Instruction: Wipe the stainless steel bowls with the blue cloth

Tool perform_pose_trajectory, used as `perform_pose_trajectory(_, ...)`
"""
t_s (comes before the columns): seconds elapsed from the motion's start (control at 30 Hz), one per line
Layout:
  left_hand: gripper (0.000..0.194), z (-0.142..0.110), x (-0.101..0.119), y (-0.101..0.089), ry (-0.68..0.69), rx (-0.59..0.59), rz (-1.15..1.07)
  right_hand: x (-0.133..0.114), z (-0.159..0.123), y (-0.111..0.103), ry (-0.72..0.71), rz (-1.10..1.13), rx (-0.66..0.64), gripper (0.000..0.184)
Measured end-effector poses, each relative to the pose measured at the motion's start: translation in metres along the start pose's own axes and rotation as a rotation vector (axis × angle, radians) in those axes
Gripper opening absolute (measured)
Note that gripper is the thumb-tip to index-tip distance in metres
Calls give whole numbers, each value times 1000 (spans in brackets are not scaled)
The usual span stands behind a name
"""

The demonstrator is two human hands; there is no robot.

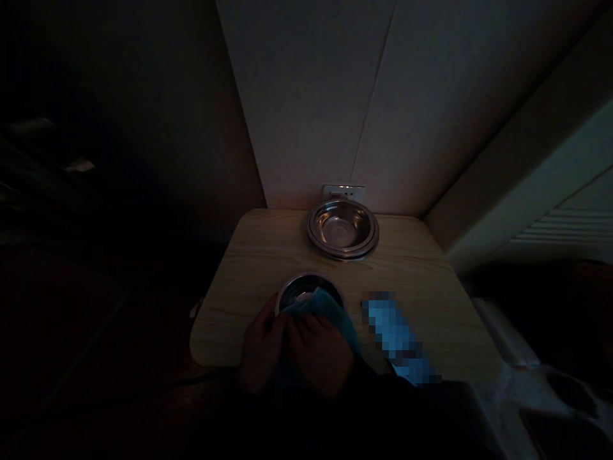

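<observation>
Close to the table's front edge is a round metal bowl [293, 285], its inside dark. My left hand [261, 348] grips the bowl's near left rim, thumb toward the inside. A blue-green cloth [335, 311] is bunched over the near rim and hangs partly into the bowl. My right hand [318, 351] presses on the cloth with its fingers curled into it, right beside my left hand. The bowl's near side and the lower part of the cloth are hidden by my hands.
Nested shiny metal bowls [342, 231] stand at the table's back, before a wall socket [343, 191]. A blurred, lit, phone-like object [395, 332] lies on the right of the wooden table [239, 268]. The room is dark.
</observation>
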State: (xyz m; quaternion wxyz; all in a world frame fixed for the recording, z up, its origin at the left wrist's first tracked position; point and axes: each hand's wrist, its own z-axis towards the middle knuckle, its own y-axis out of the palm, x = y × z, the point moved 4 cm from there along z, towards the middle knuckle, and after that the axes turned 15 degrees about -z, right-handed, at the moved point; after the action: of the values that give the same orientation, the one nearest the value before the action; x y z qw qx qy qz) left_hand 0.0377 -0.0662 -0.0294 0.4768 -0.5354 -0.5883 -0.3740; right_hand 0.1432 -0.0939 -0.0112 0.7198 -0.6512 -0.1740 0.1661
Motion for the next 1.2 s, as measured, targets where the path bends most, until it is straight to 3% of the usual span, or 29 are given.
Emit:
perform_pose_trajectory(0.17, 59, -1, -3, 6, -46, 1, 43, 17, -21, -4, -109, 5, 6, 36)
perform_pose_trajectory(0.3, 54, -5, -5, 10, 16, -59, 3, 6, -14, 2, 4, -26, -12, 30)
perform_pose_trajectory(0.43, 47, -4, -5, 1, 20, -19, 17, -12, -7, 9, 95, -32, 17, 30)
perform_pose_trajectory(0.63, 58, 10, 3, -1, 34, 5, 76, 5, -25, 1, -73, 17, 39, 30)
perform_pose_trajectory(0.73, 52, 9, 3, 2, 67, 17, 37, 11, -31, -1, -90, 11, 40, 30)
perform_pose_trajectory(0.87, 42, -5, -7, 1, 9, -13, -41, -5, -23, 10, 25, -57, 93, 30)
perform_pose_trajectory(1.0, 40, -14, -11, -9, -8, 51, -72, -21, -15, 16, 69, -57, 145, 30)
perform_pose_trajectory(1.1, 42, -9, -4, -9, -27, 26, -51, -12, -18, 13, 31, -43, 135, 32)
perform_pose_trajectory(1.2, 48, 0, 3, -5, -21, 19, -10, 5, -27, 5, -98, 3, 91, 32)
